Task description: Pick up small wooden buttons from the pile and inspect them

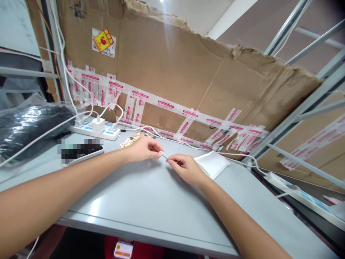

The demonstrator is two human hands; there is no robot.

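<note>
My left hand (145, 148) is closed in a pinch at the middle of the grey table (140, 205), with a small cream-coloured bead (161, 153) between thumb and fingertips. Facing it from the right, my right hand (187, 167) grips a thin dark cord (164, 157) in its fingertips. The cord's far end meets the bead; whether it passes through cannot be made out. Just behind my left hand lies a spread of small cream, yellow and brown beads (128, 141), partly covered by the hand. A white pouch (214, 163) lies flat beyond my right hand.
At the back left stands a white power strip (109, 134) with plugs and trailing cables. A phone-like device (83, 158) lies near my left forearm, beside a black plastic-wrapped bundle (35, 126). Taped cardboard (172, 72) walls the rear. Another phone (124, 249) rests below the table edge.
</note>
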